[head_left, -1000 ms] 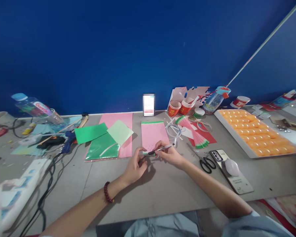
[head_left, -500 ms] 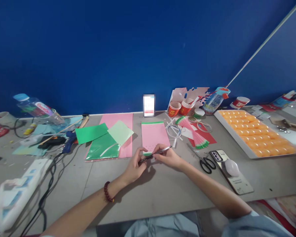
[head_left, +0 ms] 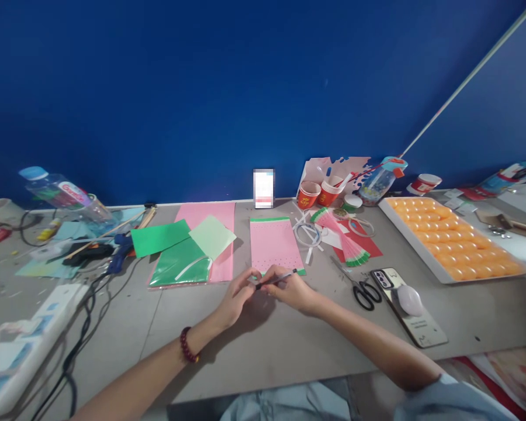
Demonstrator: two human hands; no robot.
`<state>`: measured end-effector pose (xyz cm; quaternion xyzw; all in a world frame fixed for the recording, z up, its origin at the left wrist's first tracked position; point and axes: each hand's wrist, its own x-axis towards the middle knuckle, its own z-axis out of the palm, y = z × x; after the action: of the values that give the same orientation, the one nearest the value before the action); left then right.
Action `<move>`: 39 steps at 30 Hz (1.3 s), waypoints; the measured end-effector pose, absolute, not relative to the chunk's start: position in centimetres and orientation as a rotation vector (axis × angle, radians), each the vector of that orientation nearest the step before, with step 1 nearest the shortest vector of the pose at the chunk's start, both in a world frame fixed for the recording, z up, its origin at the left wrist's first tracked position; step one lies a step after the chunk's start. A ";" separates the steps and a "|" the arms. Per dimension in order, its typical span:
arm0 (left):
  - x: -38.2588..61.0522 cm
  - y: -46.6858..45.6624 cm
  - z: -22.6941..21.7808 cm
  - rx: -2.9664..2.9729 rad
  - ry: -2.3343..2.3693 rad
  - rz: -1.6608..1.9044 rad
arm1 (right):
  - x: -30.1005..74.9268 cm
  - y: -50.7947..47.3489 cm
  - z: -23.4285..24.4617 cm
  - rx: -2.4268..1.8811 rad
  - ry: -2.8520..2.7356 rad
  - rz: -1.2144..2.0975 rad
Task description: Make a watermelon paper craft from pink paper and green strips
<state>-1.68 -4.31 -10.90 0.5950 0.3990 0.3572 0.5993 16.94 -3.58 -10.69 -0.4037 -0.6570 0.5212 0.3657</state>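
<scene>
While the right hand (head_left: 296, 292) pinches a pen (head_left: 288, 275), perhaps for capping, the left hand's (head_left: 233, 299) grip is unclear; alignment matters next.

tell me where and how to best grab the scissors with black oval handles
Probably by the black loops of the scissors, from above and the near side: they lie flat, loops toward the person, slim blades pointing away. The pale rectangular phone lies close on the right, so keep left of it.
</scene>
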 end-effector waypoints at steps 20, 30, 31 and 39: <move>-10.3 4.9 -7.8 2.436 1.939 0.739 | 16.4 13.1 -11.0 -1.404 -2.214 0.568; -12.4 5.7 -10.0 2.471 2.058 0.495 | 15.4 15.0 -10.9 -1.647 -2.215 0.469; -12.6 5.8 -10.0 2.480 2.039 0.479 | 15.5 15.0 -10.9 -1.661 -2.197 0.482; -13.1 6.3 -10.9 2.419 1.995 0.329 | 16.5 14.3 -10.9 -1.587 -2.059 0.622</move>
<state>-13.15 6.25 -10.86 0.7673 0.6327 0.1044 -0.0057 16.53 14.28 -10.95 -0.5775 -0.7493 0.2264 0.2321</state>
